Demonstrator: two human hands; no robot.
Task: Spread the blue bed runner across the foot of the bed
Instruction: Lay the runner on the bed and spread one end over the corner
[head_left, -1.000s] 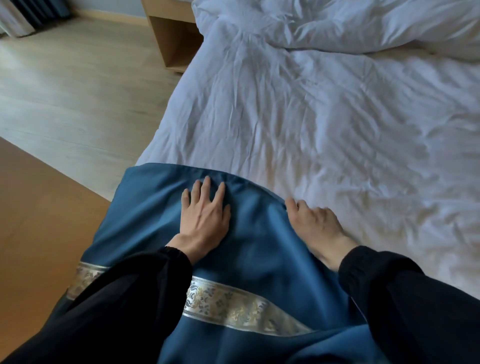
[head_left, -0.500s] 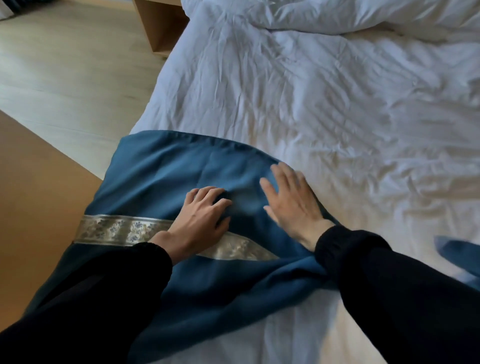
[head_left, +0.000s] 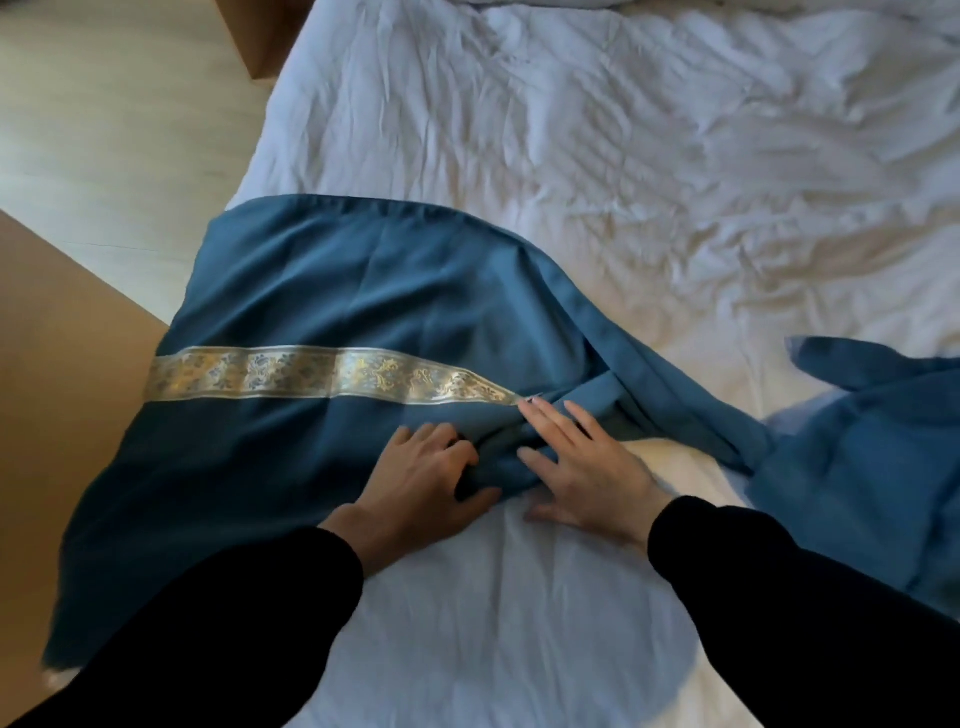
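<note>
The blue bed runner (head_left: 332, 291) with a gold patterned band (head_left: 322, 373) lies flat over the left part of the white bed (head_left: 571, 156) and hangs over its left side. Toward the right it narrows into a twisted bunch, then widens into a crumpled heap (head_left: 857, 457) at the right edge. My left hand (head_left: 421, 483) is at the runner's near edge, fingers curled into a fold of the cloth. My right hand (head_left: 582, 467) lies flat beside it, fingers apart, partly on the bunched fabric and partly on the sheet.
The white bedding is wrinkled, with a rumpled duvet (head_left: 675, 10) at the far end. A wooden surface (head_left: 62, 364) stands left of the bed, pale wood floor (head_left: 104, 130) beyond it, and a wooden nightstand (head_left: 254, 36) at the far left.
Both hands have slid from the runner's far half back to its near edge. The left hand has curled onto a fold. More of the runner now shows at the right.
</note>
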